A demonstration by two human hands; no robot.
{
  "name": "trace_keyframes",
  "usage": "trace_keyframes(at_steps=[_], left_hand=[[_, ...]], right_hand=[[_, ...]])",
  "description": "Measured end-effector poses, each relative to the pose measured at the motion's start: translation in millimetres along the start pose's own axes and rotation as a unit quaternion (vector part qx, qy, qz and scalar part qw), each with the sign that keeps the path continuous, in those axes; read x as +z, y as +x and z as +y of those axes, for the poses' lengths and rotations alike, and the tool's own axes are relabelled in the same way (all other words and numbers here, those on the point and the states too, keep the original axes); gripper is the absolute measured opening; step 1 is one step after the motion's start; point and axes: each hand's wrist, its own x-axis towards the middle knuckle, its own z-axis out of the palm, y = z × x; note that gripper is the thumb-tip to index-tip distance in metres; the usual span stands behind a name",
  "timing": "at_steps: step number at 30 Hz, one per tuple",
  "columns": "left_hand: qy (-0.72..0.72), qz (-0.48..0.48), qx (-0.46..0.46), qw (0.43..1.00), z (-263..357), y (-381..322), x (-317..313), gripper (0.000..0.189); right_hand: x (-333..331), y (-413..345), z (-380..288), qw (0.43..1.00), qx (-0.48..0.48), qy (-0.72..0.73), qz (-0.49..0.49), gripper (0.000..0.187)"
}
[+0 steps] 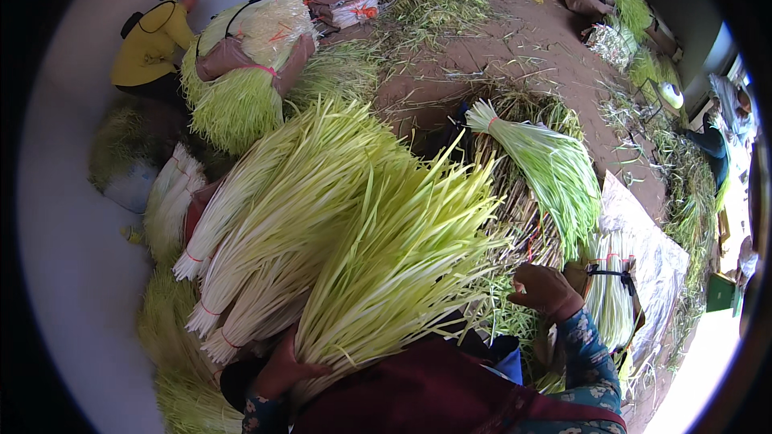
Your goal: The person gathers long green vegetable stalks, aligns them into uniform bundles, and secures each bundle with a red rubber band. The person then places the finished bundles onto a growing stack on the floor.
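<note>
My left hand (286, 367) grips a large bunch of yellow-green leafy stalks (392, 253) by its pale lower end, the leaves fanning up and to the right. Left of it lie several bundles of similar stalks (265, 223) with red ties near their white ends. My right hand (547, 290) is raised at the right with curled fingers, apart from the bunch; whether anything small is between them cannot be told. Above it, a tied green-leaved bundle (543, 163) rests on a heap of brown stalks (512, 217).
A person in a yellow top (151, 48) bends beside a big strapped bale (253, 66) at the upper left. Loose leaves (434, 6) litter the brown floor (543, 42). Right of my right hand are a strapped bundle (610, 295) and a white sheet (654, 265). Another person (711, 138) is at the far right.
</note>
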Motion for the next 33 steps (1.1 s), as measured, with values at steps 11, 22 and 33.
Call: trace_keyframes(at_steps=[11,22,33], left_hand=[[-0.004,0.004,-0.012,1.000,3,-3,2,0.108],[-0.296,-0.012,-0.007,0.955,3,-5,-7,0.102],[-0.071,-0.090,-0.093,0.989,18,8,-19,0.091]], right_hand=[[-26,48,-76,0.957,-0.150,0.016,0.248,0.039],[8,37,-53,0.972,-0.150,-0.076,0.164,0.016],[16,10,9,0.987,0.086,-0.116,-0.074,0.027]])
